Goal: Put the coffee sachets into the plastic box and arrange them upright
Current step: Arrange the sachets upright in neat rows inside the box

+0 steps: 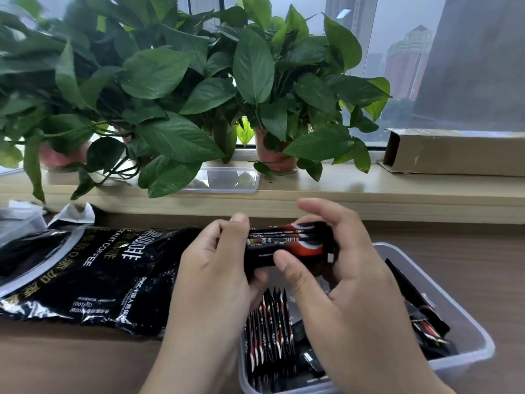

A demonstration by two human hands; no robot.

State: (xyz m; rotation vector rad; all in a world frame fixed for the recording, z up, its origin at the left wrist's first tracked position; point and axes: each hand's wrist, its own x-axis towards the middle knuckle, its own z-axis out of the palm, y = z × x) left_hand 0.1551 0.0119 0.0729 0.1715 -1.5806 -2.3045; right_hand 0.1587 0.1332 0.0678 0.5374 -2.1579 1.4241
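A small bundle of coffee sachets (284, 241) is gripped at both ends. Its left end is held by the curled fingers (240, 223) of the left hand (210, 274), and its right end is clasped between the thumb and curled fingers of the right hand (349, 280). The palms are turned inward towards each other, and the forearms enter from the lower edge. The bundle is held roughly level, its long axis running left to right, above the far end of the plastic box (471, 348). Inside the box, a row of sachets (270, 331) is stood upright on edge near the left wall, and further sachets (423, 319) are lying loose at the right. The box is set on the tabletop (56, 365), just beside a large black coffee bag (93, 268) laid flat.
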